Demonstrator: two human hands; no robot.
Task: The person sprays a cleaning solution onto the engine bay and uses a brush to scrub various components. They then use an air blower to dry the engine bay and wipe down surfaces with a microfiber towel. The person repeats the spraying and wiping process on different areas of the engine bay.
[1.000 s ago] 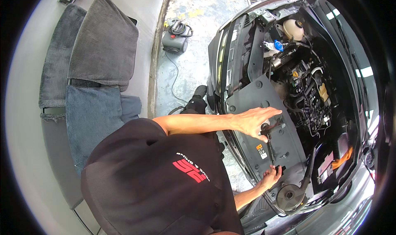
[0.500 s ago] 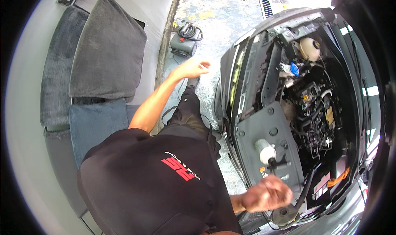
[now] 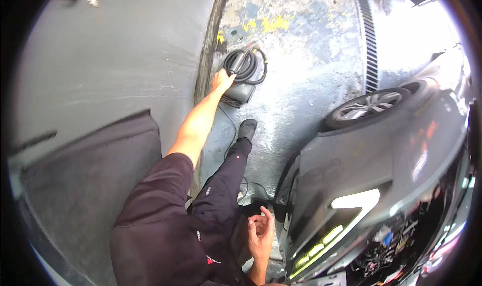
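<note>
Right hand: the right hand (image 3: pixel 261 233) was raised in front of the dark trousers (image 3: pixel 221 188), loosely open, its fingers bent and empty.
Car: the grey car (image 3: pixel 366 155) stood on the right, its headlight (image 3: pixel 354 203) bright and its engine bay exposed at the lower edge.
Cord: a thin black cord (image 3: pixel 234 127) ran along the floor near the shoe (image 3: pixel 247 129).
Left hand: the left hand (image 3: pixel 223 81) reached out to the hose's near side, touching it; whether the fingers were closed could not be told.
Hose: the black hose (image 3: pixel 246 78) lay coiled on the grey machine (image 3: pixel 243 92).
Machine: it sat on the floor, just beside the wall.
Drain: a slotted drain (image 3: pixel 369 50) crossed the floor beyond.
</note>
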